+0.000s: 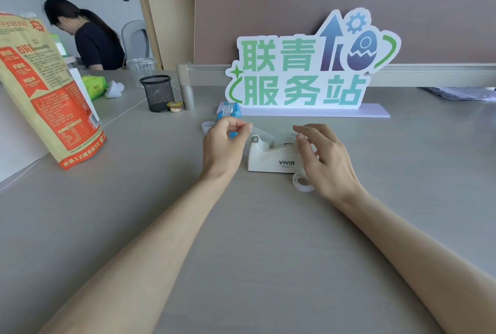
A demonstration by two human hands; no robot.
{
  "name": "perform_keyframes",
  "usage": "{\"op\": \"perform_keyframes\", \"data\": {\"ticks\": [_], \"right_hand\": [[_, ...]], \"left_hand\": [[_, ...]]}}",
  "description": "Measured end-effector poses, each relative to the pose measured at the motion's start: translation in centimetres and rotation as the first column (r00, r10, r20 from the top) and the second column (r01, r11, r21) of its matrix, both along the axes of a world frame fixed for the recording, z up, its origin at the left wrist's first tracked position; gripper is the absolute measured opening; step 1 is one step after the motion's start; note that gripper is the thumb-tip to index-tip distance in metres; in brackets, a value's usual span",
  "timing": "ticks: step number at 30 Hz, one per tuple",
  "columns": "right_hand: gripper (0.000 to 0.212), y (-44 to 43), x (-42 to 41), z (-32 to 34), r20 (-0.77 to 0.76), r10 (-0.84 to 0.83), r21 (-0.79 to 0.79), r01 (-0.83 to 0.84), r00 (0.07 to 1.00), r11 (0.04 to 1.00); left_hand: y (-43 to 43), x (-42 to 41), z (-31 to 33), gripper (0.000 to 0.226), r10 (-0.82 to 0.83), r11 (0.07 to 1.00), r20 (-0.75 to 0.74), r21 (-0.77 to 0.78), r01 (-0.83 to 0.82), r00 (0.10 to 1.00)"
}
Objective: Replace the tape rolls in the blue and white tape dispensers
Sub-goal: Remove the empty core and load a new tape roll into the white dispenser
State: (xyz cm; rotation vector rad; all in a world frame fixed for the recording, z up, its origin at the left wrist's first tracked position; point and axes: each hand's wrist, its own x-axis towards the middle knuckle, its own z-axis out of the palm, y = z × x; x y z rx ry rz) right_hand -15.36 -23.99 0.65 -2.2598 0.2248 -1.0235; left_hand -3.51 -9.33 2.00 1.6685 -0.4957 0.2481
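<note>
The white tape dispenser (pixel 271 158) marked VIVID sits mid-desk with a clear tape roll (pixel 287 138) seated in it. My left hand (pixel 225 143) pinches the free end of the tape strip (pixel 259 129), pulled out leftward over the cutter. My right hand (pixel 322 156) rests with spread fingers against the dispenser's right side, by the roll. The blue tape dispenser (pixel 229 113) stands behind my left hand, partly hidden. A spare clear roll (pixel 302 183) lies on the desk just in front of the white dispenser. A small white ring (pixel 207 126) lies left of the blue dispenser.
A big cut-out sign (pixel 308 65) stands behind on a lilac base against the partition. A black mesh pen cup (pixel 157 93) and small jelly cup (pixel 174 106) sit back left. A tall orange paper bag (pixel 45 87) stands at the left. A person sits far left.
</note>
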Motion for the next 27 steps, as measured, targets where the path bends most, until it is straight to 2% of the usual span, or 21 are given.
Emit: {"op": "perform_keyframes", "data": {"ticks": [10, 27], "right_hand": [[0.033, 0.0, 0.0, 0.1, -0.026, -0.005, 0.017, 0.006, 1.0, 1.0], [0.032, -0.2, 0.0, -0.1, -0.033, -0.001, -0.008, 0.001, 0.999, 1.0]], "left_hand": [[0.3, 0.5, -0.4, 0.006, 0.058, 0.981, -0.173, -0.17, -0.088, 0.983], [0.6, 0.6, -1.1, 0.011, 0.126, 0.987, -0.208, -0.071, -0.143, 0.97]]}}
